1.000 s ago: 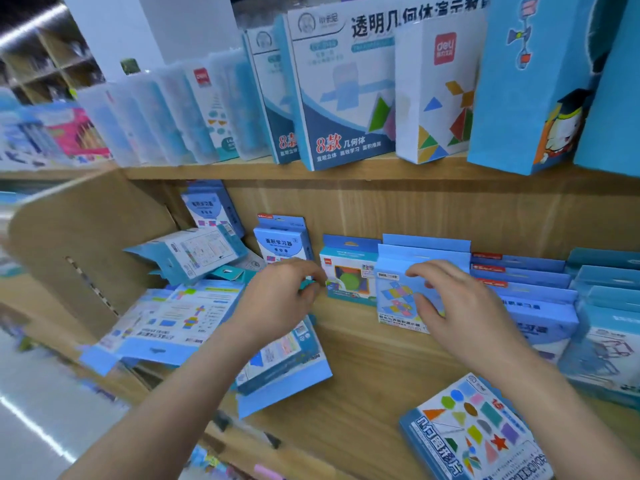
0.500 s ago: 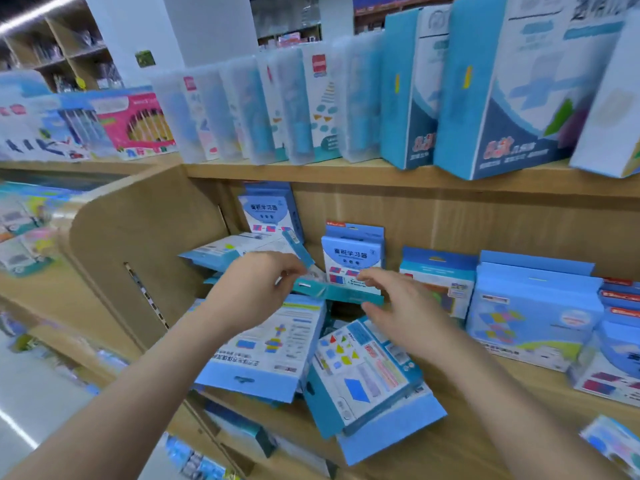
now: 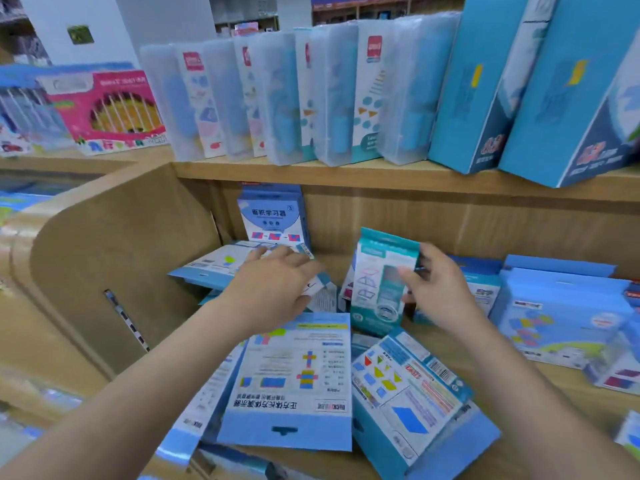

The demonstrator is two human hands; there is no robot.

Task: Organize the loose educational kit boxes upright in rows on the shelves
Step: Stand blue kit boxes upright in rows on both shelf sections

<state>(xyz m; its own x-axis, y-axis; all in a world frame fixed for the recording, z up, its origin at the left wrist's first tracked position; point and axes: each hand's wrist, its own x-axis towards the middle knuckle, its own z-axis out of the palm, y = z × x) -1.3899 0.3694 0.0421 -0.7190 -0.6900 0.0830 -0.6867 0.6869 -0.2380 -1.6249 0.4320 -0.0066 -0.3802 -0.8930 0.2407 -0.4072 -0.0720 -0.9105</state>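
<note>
Right now we grip a small teal-and-white cardboard kit box (image 3: pixel 379 282) in our right hand (image 3: pixel 441 292), thumb on its front and fingers curled round its right edge. It is upright, just above the lower wooden shelf (image 3: pixel 519 393) and near the back edge.

Our left hand (image 3: pixel 277 289) reaches out with its fingers stretched fairly wide over a flat pale-blue box (image 3: pixel 214 263) near the back left corner. We cannot tell whether it touches.

Behind it an upright blue-and-white box (image 3: pixel 273 216) leans on the back wall.

Towards the front edge lie a large flat light-blue box with a cross diagram (image 3: pixel 294 382) and a tilted blue box printed with coloured shapes (image 3: pixel 408 393), overlapping and crowding the space below our hands.

To the right stands a row of light-blue boxes (image 3: pixel 561 313).

Translucent plastic cases (image 3: pixel 332 95) line the upper wooden shelf (image 3: pixel 381 178).
</note>
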